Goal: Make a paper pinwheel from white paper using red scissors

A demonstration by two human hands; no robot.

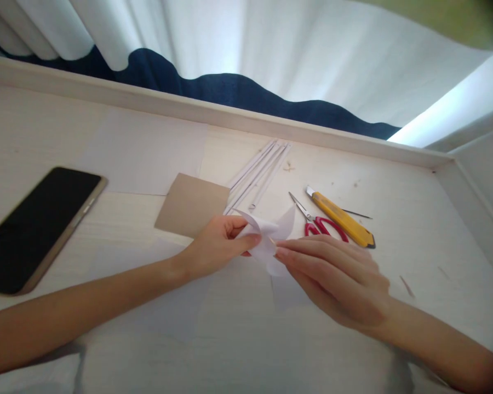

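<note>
A white paper pinwheel (pixel 267 254) with curled blades is pinched at its middle by my left hand (pixel 217 241), thumb in front and fingers behind. My right hand (pixel 337 273) comes in from the right, its fingertips closed on a thin pale stick like a toothpick (pixel 273 241). The stick's tip points at the pinwheel's centre; whether it passes through the paper I cannot tell. Just beyond my right hand lie red-handled scissors (pixel 312 216), partly covered by it. Behind the pinwheel are several narrow rolled paper sticks (pixel 257 172).
A yellow box cutter (pixel 340 216) lies beside the scissors with a thin dark rod (pixel 358 214). Left of the paper sticks is a brown cardboard square (pixel 193 202), near a white sheet (pixel 148 148). A phone (pixel 41 224) lies far left. A raised rim (pixel 230 115) borders the table's back.
</note>
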